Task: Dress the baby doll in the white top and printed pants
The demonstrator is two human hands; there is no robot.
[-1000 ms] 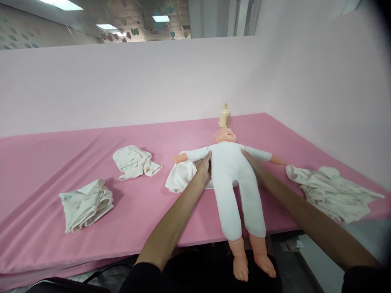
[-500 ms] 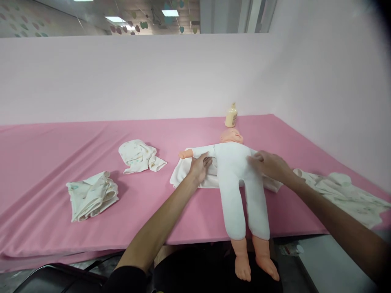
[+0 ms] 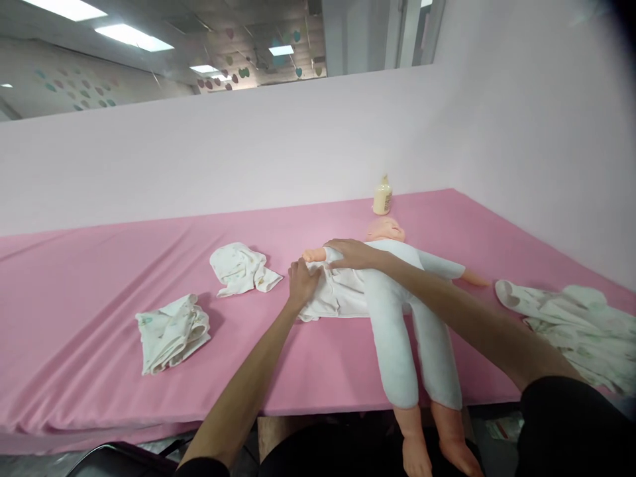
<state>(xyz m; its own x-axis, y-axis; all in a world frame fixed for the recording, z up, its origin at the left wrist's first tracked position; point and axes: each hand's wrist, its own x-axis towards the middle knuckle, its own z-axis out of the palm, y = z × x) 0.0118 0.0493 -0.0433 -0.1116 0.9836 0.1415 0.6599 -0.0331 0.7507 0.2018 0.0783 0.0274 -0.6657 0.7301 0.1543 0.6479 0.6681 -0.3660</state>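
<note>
On the pink table, the doll is lying lengthwise, one arm pointing sideways; beside its tip the left hand is pinching white cloth, the right hand covering the sleeve, grip unclear.

White wall behind pink-covered table; lit ceiling panels above.

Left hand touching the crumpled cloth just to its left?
Apart. The head view shows a narrow strip of pink cover between the left hand and the crumpled cloth's near corner.
</note>
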